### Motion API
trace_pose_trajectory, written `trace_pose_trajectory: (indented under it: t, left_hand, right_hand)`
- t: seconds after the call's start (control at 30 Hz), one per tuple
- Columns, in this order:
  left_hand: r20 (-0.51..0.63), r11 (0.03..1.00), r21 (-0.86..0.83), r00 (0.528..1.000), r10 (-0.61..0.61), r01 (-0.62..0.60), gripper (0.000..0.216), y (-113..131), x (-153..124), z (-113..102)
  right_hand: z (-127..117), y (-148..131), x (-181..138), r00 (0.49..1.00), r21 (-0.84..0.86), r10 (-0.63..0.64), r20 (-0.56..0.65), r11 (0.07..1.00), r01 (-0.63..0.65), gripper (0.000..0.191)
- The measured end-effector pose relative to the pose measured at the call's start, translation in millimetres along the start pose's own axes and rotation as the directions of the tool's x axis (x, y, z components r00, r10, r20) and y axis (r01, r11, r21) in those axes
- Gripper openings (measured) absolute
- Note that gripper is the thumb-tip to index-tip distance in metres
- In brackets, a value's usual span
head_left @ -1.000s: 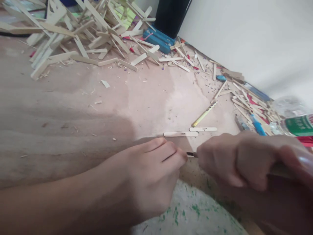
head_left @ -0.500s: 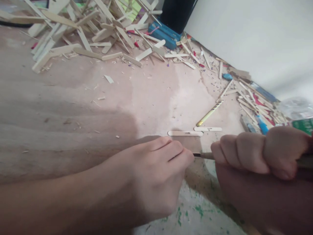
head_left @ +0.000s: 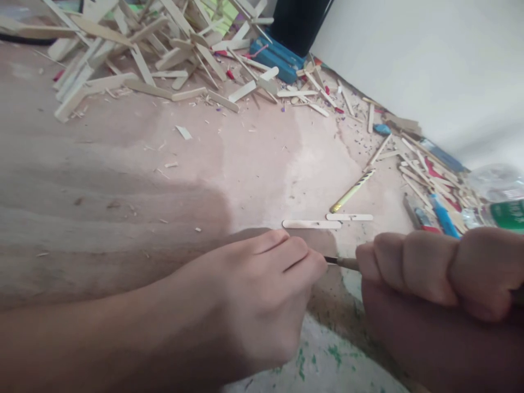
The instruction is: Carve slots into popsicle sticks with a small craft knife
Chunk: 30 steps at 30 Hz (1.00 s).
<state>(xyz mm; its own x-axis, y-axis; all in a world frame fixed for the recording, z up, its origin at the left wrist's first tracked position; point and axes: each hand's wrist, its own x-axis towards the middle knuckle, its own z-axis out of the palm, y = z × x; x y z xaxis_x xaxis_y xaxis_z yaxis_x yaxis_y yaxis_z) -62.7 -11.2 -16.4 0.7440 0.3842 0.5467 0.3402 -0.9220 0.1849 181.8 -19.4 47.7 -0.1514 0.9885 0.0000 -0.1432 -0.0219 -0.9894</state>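
Observation:
My right hand (head_left: 434,273) is wrapped in a fist around a thin hand tool, its brownish handle (head_left: 347,264) poking out past the little finger. From that handle a narrow dark metal shaft (head_left: 331,260) runs into my left hand (head_left: 270,284). The left fingers are closed over its end, so the tip and whatever they pinch are hidden. Just beyond the left fingertips lie two craft sticks, a nearer one (head_left: 301,224) and a farther one (head_left: 360,218), each with a small slot near its middle. A gold pencil-like rod (head_left: 352,191) rests behind them.
Joined craft sticks (head_left: 164,49) pile up at the back left, beside a blue block (head_left: 278,57) under a dark object. More sticks (head_left: 426,169) lie along the white wall with a blue-handled tool (head_left: 444,215) and a clear bottle (head_left: 505,213). Wood chips litter the wooden tabletop (head_left: 262,147).
My right fist has tipped down slightly at its thumb end, uncovering more of the blue-handled tool and bottle. The left hand stays almost where it was.

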Motion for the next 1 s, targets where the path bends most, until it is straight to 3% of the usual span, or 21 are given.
trace_pose_trajectory:
  t: [0.23, 0.6, 0.8, 0.93, 1.0]
  left_hand:
    - [-0.004, 1.0, 0.003, 1.0, 0.002, -0.002, 0.025, -1.1, 0.9, -1.8]
    - [0.088, 0.999, -0.035, 0.996, -0.007, 0.01, 0.021, -1.0, 1.0, -1.7]
    - [0.214, 0.996, -0.066, 0.976, -0.037, 0.053, 0.029, -0.2, 5.5, -15.7]
    - [0.063, 0.992, -0.078, 0.993, -0.098, 0.103, 0.036, 3.1, 7.7, -24.2]
    - [-0.044, 0.987, -0.1, 0.99, -0.131, 0.126, 0.045, 5.3, 10.3, -29.1]
  right_hand:
    - [-1.2, 14.1, 6.4, 0.992, 0.029, 0.108, 0.07, 0.994, -0.11, 0.063]
    - [30.5, 12.8, 17.6, 0.971, 0.068, 0.186, 0.151, 0.978, -0.198, 0.074]
    - [35.9, -2.0, 24.5, 0.979, 0.114, 0.082, 0.189, 0.988, -0.105, 0.087]
    - [38.0, 12.9, 25.6, 0.996, 0.219, -0.026, 0.08, 0.976, 0.008, 0.083]
    - [36.8, 24.4, 25.2, 0.998, 0.263, -0.056, 0.042, 0.964, 0.043, 0.069]
